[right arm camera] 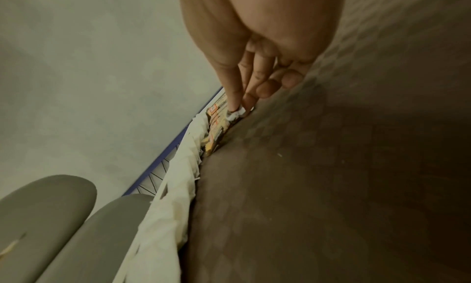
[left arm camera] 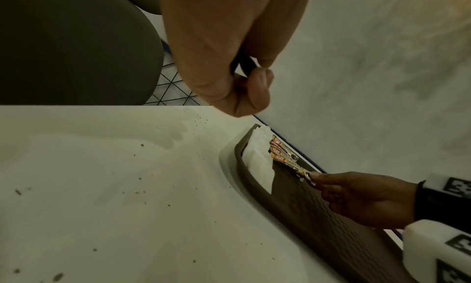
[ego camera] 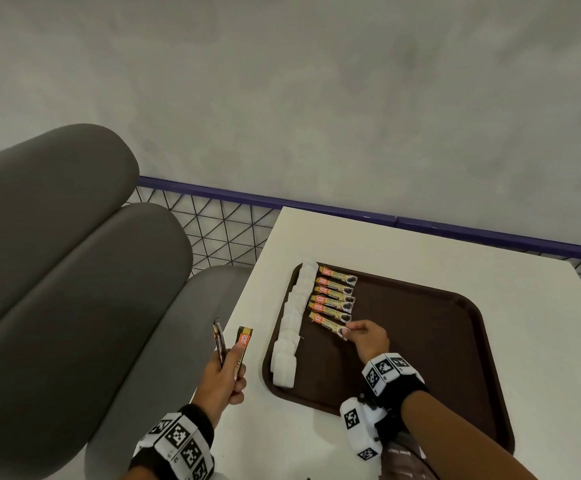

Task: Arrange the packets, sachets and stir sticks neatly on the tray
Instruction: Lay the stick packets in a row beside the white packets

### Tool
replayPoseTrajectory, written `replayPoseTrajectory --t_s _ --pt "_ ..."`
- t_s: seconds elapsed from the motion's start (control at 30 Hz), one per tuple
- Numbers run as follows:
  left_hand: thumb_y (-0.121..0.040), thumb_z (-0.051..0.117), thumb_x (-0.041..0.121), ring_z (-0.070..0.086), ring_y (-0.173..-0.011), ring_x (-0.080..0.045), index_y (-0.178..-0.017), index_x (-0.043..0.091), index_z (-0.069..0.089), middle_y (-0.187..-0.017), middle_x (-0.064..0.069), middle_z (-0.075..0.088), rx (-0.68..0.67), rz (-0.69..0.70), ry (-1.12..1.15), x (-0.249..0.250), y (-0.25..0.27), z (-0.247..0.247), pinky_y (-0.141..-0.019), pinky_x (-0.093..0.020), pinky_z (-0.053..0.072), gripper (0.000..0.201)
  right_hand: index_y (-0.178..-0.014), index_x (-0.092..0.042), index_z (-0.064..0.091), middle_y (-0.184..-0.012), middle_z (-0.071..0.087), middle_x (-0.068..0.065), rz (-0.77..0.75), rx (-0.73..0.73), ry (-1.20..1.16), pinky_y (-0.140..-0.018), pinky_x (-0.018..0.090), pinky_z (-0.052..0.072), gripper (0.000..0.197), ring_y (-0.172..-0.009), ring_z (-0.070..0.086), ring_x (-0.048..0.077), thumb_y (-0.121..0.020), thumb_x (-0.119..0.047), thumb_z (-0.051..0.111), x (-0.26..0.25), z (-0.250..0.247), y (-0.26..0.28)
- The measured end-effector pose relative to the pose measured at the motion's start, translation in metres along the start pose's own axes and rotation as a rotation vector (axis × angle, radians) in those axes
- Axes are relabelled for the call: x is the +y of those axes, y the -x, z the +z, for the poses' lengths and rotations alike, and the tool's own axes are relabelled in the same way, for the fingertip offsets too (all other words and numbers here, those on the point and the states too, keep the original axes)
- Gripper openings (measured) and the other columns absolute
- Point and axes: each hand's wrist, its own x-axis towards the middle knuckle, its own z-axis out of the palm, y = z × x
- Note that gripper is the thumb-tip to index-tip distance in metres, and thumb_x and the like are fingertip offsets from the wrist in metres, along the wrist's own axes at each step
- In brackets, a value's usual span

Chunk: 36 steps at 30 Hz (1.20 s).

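Observation:
A brown tray lies on the white table. Along its left edge runs a column of white sachets, and beside it a column of several gold coffee sachets. My right hand pinches the right end of the nearest coffee sachet, which lies on the tray. The right wrist view shows the fingertips on that sachet's end. Left of the tray, my left hand grips a gold sachet and some thin dark packets above the table's edge. No stir sticks are in view.
A grey padded bench stands to the left of the table. Behind it and the table runs a wire mesh fence with a purple rail. The tray's right half is bare. Dark specks dot the table top.

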Motion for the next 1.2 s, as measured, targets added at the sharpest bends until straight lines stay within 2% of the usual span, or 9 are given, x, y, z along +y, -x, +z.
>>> replayPoseTrajectory --t_s 0.13,0.23,0.4,0.63,0.7,0.9,1.03,1.13,1.2 --pt "-0.096 0.048 0.018 0.042 -0.047 -0.011 -0.093 0.006 0.049 -0.068 -0.006 0.047 0.017 0.021 0.017 -0.001 -0.002 -0.004 -0.041 -0.021 0.032 0.013 -0.09 -0.003 0.068 -0.087 0.063 0.008 0.017 0.001 0.071 -0.077 0.021 0.04 0.013 -0.085 0.057 0.018 -0.078 -0.006 0.071 -0.002 0.007 -0.006" --pt "-0.095 0.052 0.019 0.049 -0.06 -0.016 -0.101 0.005 0.054 -0.076 -0.009 0.053 0.029 0.045 0.003 -0.001 -0.001 -0.008 -0.048 -0.026 0.043 0.016 -0.079 -0.011 0.065 -0.093 0.068 0.011 0.025 0.024 0.11 -0.074 0.024 0.043 0.008 -0.083 0.058 0.019 -0.077 -0.008 0.072 -0.002 0.009 -0.012" --pt "-0.091 0.057 0.025 0.055 -0.079 -0.02 -0.109 0.013 0.055 -0.088 -0.013 0.056 0.042 0.053 -0.065 -0.003 -0.004 -0.015 -0.057 -0.026 0.053 0.021 -0.065 -0.025 0.052 -0.095 0.068 0.012 0.064 0.083 0.158 -0.08 0.031 0.049 0.028 -0.09 0.063 0.028 -0.074 -0.013 0.075 0.002 0.013 -0.022" --pt "-0.089 0.061 0.022 0.056 -0.085 -0.02 -0.108 0.01 0.058 -0.1 -0.01 0.057 0.01 0.05 -0.075 -0.005 -0.004 -0.013 -0.067 -0.029 0.055 0.023 -0.084 -0.02 0.055 -0.097 0.062 0.011 0.108 0.093 0.154 -0.092 0.04 0.047 0.025 -0.103 0.056 0.032 -0.072 -0.02 0.077 0.003 0.012 -0.025" --pt "-0.089 0.061 0.02 0.058 -0.086 -0.022 -0.102 0.012 0.061 -0.103 -0.013 0.061 -0.007 0.053 -0.06 -0.004 -0.004 -0.011 -0.072 -0.03 0.055 0.016 -0.089 -0.018 0.055 -0.089 0.061 0.006 0.066 0.083 0.165 -0.096 0.043 0.043 0.026 -0.108 0.053 0.03 -0.074 -0.022 0.076 0.005 0.01 -0.023" --pt "-0.088 0.062 0.018 0.062 -0.082 -0.025 -0.098 0.006 0.065 -0.09 -0.016 0.066 -0.019 0.091 -0.071 0.0 -0.005 -0.004 -0.08 -0.035 0.054 0.016 -0.101 -0.014 0.059 -0.099 0.063 0.006 -0.156 0.142 0.261 -0.092 0.038 0.04 0.024 -0.106 0.047 0.024 -0.081 -0.021 0.068 -0.002 0.006 -0.002" --pt "-0.089 0.061 0.018 0.058 -0.076 -0.021 -0.091 0.008 0.065 -0.082 -0.011 0.063 -0.015 0.113 -0.093 0.001 -0.006 0.005 -0.079 -0.032 0.051 0.01 -0.086 -0.02 0.057 -0.086 0.059 -0.001 -0.338 -0.096 0.114 -0.083 0.028 0.045 0.01 -0.092 0.052 0.017 -0.083 -0.015 0.065 -0.009 0.018 0.023" --pt "-0.09 0.06 0.018 0.058 -0.075 -0.019 -0.09 0.009 0.065 -0.081 -0.01 0.063 -0.012 0.131 -0.1 0.0 -0.005 0.011 -0.074 -0.027 0.05 0.01 -0.084 -0.021 0.057 -0.087 0.059 -0.004 -0.395 -0.406 0.05 -0.073 0.009 0.043 0.009 -0.082 0.054 0.008 -0.086 -0.014 0.062 -0.019 0.027 0.05" --pt "-0.09 0.06 0.017 0.06 -0.076 -0.02 -0.094 0.007 0.065 -0.085 -0.012 0.065 -0.016 0.142 -0.082 0.001 -0.003 0.016 -0.073 -0.027 0.05 0.012 -0.082 -0.025 0.056 -0.087 0.06 -0.004 -0.371 -0.595 0.03 -0.078 0.015 0.043 0.01 -0.082 0.054 0.008 -0.085 -0.019 0.064 -0.022 0.035 0.064"
